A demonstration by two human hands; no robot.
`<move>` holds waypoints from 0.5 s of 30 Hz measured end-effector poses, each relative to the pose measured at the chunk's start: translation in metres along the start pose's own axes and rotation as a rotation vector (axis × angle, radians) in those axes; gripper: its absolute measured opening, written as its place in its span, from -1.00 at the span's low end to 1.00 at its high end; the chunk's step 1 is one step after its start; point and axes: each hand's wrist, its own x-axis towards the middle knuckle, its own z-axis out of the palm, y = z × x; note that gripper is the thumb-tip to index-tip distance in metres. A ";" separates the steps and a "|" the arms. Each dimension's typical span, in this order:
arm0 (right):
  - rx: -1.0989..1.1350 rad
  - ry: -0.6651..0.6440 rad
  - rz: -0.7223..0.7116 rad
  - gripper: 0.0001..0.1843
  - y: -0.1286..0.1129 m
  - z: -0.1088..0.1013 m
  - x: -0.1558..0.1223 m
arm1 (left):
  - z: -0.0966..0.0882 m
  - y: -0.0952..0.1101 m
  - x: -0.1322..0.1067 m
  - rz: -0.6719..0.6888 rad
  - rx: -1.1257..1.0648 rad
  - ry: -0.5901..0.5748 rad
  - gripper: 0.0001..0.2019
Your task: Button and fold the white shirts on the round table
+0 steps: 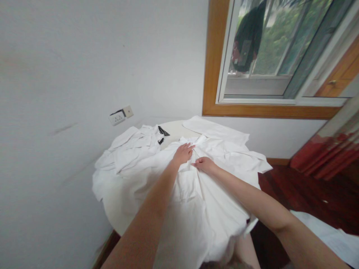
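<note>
A white long-sleeved shirt lies spread over a round cream-coloured table, its lower part draping over the near edge. My left hand rests on the shirt's upper front with its fingers stretched out. Just to the right and nearer to me, my right hand pinches the shirt's front edge between thumb and fingers. Whether a button is in that pinch is too small to tell. One sleeve reaches across the table's back right.
Another crumpled white garment with black striped pieces lies at the table's left. A wall socket is behind it. A wood-framed window stands at the back right, beside a red and cream curtain. White cloth lies low at right.
</note>
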 end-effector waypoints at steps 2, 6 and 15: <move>0.208 0.017 0.019 -0.62 0.001 0.002 0.001 | 0.000 0.000 0.000 -0.002 -0.001 0.002 -0.57; 0.471 0.033 0.105 -0.73 -0.003 0.006 -0.003 | 0.001 -0.003 0.001 -0.003 -0.003 -0.017 -0.57; 0.579 -0.254 0.185 -0.26 -0.011 -0.007 -0.044 | 0.004 -0.004 0.002 -0.008 0.005 -0.013 -0.56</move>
